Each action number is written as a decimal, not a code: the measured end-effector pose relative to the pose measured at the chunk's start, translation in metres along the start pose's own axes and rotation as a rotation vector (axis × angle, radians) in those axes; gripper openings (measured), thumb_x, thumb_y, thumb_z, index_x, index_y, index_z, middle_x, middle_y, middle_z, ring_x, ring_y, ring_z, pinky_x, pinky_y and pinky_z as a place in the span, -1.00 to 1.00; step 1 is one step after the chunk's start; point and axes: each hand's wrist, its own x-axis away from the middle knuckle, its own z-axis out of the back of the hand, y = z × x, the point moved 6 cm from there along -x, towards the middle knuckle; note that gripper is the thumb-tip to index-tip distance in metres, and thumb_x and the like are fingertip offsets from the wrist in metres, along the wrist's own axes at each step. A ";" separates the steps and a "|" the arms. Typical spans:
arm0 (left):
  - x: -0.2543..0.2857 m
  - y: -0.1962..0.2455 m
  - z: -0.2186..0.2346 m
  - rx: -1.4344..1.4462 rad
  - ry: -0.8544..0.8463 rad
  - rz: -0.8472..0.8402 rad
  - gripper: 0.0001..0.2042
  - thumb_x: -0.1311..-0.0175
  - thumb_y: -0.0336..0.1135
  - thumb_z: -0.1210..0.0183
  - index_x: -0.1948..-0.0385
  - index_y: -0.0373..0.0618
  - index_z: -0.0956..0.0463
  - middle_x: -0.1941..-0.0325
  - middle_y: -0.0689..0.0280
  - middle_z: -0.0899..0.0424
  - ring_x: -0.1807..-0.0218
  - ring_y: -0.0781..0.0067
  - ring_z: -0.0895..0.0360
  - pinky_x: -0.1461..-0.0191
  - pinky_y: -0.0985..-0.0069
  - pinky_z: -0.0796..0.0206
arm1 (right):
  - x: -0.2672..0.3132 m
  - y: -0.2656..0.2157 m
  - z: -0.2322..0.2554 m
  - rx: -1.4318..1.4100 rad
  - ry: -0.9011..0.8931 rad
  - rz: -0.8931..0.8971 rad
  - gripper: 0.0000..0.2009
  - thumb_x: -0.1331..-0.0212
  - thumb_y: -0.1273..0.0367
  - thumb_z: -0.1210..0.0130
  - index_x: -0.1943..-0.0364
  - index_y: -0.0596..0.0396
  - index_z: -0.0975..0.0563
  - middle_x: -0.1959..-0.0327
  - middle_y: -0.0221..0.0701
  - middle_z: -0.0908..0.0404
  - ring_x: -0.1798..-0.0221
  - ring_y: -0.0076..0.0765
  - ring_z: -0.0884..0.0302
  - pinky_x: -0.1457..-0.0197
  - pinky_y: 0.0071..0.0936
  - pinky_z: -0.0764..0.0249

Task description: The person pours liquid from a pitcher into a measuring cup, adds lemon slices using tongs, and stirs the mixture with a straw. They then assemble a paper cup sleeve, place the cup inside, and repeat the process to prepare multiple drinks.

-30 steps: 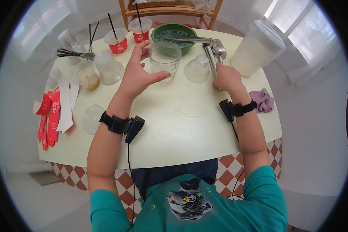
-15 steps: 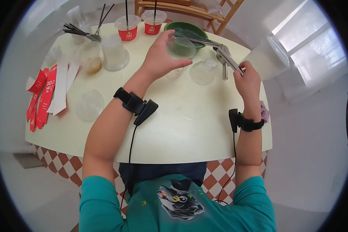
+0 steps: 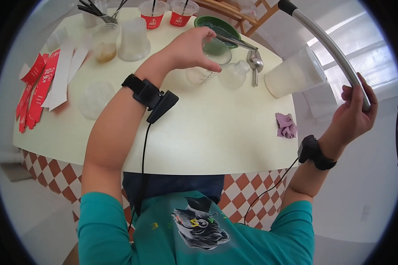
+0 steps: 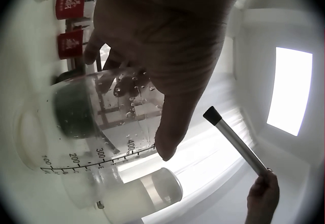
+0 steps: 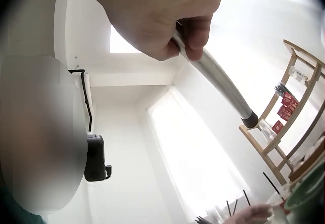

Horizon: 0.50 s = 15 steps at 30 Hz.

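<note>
My left hand [image 3: 192,48] curves round the upper part of a clear measuring cup [image 4: 109,158], thumb at its rim and fingers on the far side. Black graduation marks run up the cup's wall, and droplets cling inside. Raised off to the right of the table, my right hand [image 3: 351,115] grips a silver muddler [image 3: 329,46] by its lower end. The muddler's black tip points up and to the left. Just right of the measuring cup stands a clear shaker-like cup [image 3: 234,75], with a metal scoop-like utensil [image 3: 254,62] behind it.
Metal tongs [image 3: 234,42] lean on a green bowl [image 3: 212,20] at the back. A white pitcher [image 3: 292,75] and purple cloth [image 3: 286,126] are at right. At left are plastic cups [image 3: 135,39], a clear lid [image 3: 95,100] and red paper strips [image 3: 44,92].
My right hand has lifted the muddler from beside the scoop, up and out to the right past the pitcher. My left hand stays at the measuring cup. The head view has shifted.
</note>
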 end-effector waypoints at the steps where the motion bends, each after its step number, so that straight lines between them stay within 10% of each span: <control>1: 0.000 0.000 -0.001 0.030 -0.010 -0.020 -0.17 0.29 -0.13 -0.50 -0.15 -0.26 -0.35 -0.13 0.12 -0.50 -0.19 0.22 -0.42 -0.25 0.38 -0.27 | -0.013 -0.008 0.005 -0.017 0.032 0.035 -0.86 -0.15 0.57 -0.12 0.22 0.36 -0.49 0.33 -0.05 -0.67 0.55 -0.45 -0.58 0.48 -0.69 -0.45; 7: 0.003 0.002 0.000 0.072 -0.126 -0.016 -0.21 0.30 -0.19 -0.49 -0.12 -0.21 -0.37 -0.12 0.16 -0.50 -0.18 0.24 -0.41 -0.23 0.42 -0.26 | -0.056 -0.008 -0.005 -0.127 -0.019 0.045 -0.83 -0.24 0.44 -0.07 0.24 0.34 -0.47 0.57 -0.20 -0.60 0.63 -0.46 -0.48 0.54 -0.67 -0.36; 15: 0.005 0.003 0.000 0.073 -0.136 -0.021 -0.21 0.33 -0.20 -0.49 -0.11 -0.19 -0.38 -0.08 0.18 -0.51 -0.15 0.27 -0.43 -0.19 0.42 -0.28 | 0.031 0.041 -0.124 -0.176 -0.434 -0.256 -0.80 -0.26 0.35 -0.12 0.18 0.19 -0.43 0.49 -0.37 -0.58 0.64 -0.59 -0.47 0.61 -0.69 -0.32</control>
